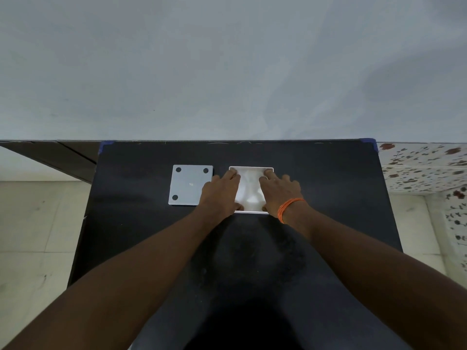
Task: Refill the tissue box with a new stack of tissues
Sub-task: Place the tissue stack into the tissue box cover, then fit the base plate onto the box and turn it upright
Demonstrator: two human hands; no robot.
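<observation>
A white square tissue box point(251, 169) sits open on the black table, toward the far side. White tissues point(250, 188) lie inside it, creased in the middle. My left hand point(221, 193) rests over the box's left side, fingers on the tissues and thumb at the near rim. My right hand point(279, 192) covers the right side the same way; an orange thread band circles its wrist. Both hands press on the tissue stack. A flat white square lid point(188, 185) with dark round pads at its corners lies just left of the box, its right edge under my left hand.
The black table point(328, 198) stands against a grey wall, with blue tape at its far corners. A pale tiled floor shows to the left. To the right is a flower-patterned surface point(424, 168).
</observation>
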